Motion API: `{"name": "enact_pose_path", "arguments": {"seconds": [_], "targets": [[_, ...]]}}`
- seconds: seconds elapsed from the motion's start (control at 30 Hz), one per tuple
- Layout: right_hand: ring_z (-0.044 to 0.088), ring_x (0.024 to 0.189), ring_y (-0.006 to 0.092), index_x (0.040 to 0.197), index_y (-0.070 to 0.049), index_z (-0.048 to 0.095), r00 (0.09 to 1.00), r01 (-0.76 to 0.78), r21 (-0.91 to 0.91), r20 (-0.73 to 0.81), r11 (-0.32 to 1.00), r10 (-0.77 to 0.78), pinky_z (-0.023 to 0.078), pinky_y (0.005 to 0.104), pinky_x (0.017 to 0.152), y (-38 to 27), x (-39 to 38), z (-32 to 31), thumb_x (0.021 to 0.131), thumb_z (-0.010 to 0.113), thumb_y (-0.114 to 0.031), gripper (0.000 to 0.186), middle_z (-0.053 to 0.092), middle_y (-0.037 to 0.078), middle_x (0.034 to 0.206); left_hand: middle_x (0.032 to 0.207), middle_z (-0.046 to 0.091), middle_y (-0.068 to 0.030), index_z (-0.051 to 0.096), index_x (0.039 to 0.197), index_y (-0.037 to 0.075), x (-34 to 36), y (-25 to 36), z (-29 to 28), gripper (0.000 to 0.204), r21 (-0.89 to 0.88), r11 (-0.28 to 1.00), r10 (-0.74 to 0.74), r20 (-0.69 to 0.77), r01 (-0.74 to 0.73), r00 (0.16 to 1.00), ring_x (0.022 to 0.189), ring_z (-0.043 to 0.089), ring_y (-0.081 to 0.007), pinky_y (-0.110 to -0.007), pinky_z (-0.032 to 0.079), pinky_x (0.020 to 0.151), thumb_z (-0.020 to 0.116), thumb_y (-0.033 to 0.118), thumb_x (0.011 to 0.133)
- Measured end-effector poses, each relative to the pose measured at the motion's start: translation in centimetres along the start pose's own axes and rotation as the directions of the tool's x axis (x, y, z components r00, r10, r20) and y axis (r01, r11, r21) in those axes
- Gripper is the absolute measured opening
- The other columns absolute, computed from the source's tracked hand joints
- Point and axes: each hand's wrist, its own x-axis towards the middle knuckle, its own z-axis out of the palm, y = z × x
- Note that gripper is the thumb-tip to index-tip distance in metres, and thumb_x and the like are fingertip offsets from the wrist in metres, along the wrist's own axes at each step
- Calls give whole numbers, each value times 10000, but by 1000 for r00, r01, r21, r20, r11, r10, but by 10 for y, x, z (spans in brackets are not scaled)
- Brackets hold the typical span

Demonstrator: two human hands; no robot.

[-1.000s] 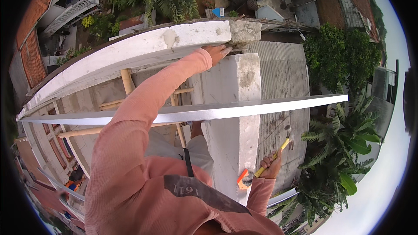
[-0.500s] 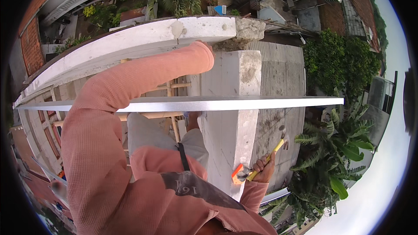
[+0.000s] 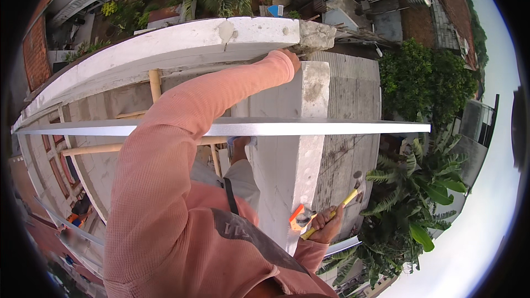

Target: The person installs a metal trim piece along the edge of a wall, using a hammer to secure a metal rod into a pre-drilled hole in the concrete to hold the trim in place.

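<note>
My right hand (image 3: 324, 225) is closed round the yellow handle of a claw hammer (image 3: 346, 200), its metal head pointing up and away to the right. Close beside that hand, an orange, white and dark tool or piece (image 3: 301, 218) rests on the white wall top; its kind is unclear. My left arm reaches across to the far side, where the left hand (image 3: 291, 58) is at the gap between the wall end and the rough concrete corner (image 3: 316, 35). Its fingers are mostly hidden. Under the left forearm, a long silvery metal bar (image 3: 309, 127) crosses the view from left to right.
A white block wall (image 3: 312, 157) runs away from me, and a long white beam (image 3: 182, 40) curves across the far side. Corrugated roofing (image 3: 353, 99) lies right of the wall. Bamboo poles (image 3: 99, 148) stand below on the left. Trees (image 3: 428, 72) and houses surround the place.
My left arm has stretched farther right, bringing its hand into view at the concrete corner. The right hand still grips the hammer, with only a slight shift.
</note>
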Motion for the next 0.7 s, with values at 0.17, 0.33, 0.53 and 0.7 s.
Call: {"name": "enact_pose_path", "arguments": {"seconds": [0.17, 0.33, 0.53, 0.7], "targets": [[252, 357, 49, 797, -128, 464, 960, 278, -156, 15, 948, -280, 207, 223, 291, 19, -32, 27, 1005, 481, -479, 408, 317, -43, 513, 1143, 702, -155, 725, 1061, 61, -137, -49, -35, 260, -23, 957, -272, 292, 291, 917, 1083, 675, -298, -401, 553, 862, 635, 65, 818], [293, 389, 57, 926, -62, 501, 823, 463, -270, 485, 844, -296, 252, 225, 342, 32, -63, 82, 1019, 444, -458, 410, 364, -9, 576, 602, 447, 5, 498, 803, 85, -281, -75, 15, 546, -982, 160, -560, -4, 103, 829, 527, 444, -101, -288, 353, 465, 380, 575, 1012], [499, 527, 161, 1147, 3, 523, 495, 541, -473, 848, 696, 191, 388, 293, 499, 89, -112, 181, 1045, 432, -228, 268, 527, 78, 695, 574, 270, 87, 556, 914, 71, -376, 46, 74, 554, -779, -502, -691, 100, -376, 716, 446, 206, -31, -229, 170, 392, 457, 613, 973], [597, 927, 474, 1215, 17, 505, 56, 933, -110, 985, 342, 163, 488, 485, 784, 151, -148, 201, 1001, 499, -196, 303, 638, 262, 1016, 635, 351, 62, 630, 1001, 31, -378, 49, 101, 503, -707, -476, -828, 161, -524, 537, 499, 326, -52, -216, 271, 451, 571, 528, 959]]}}
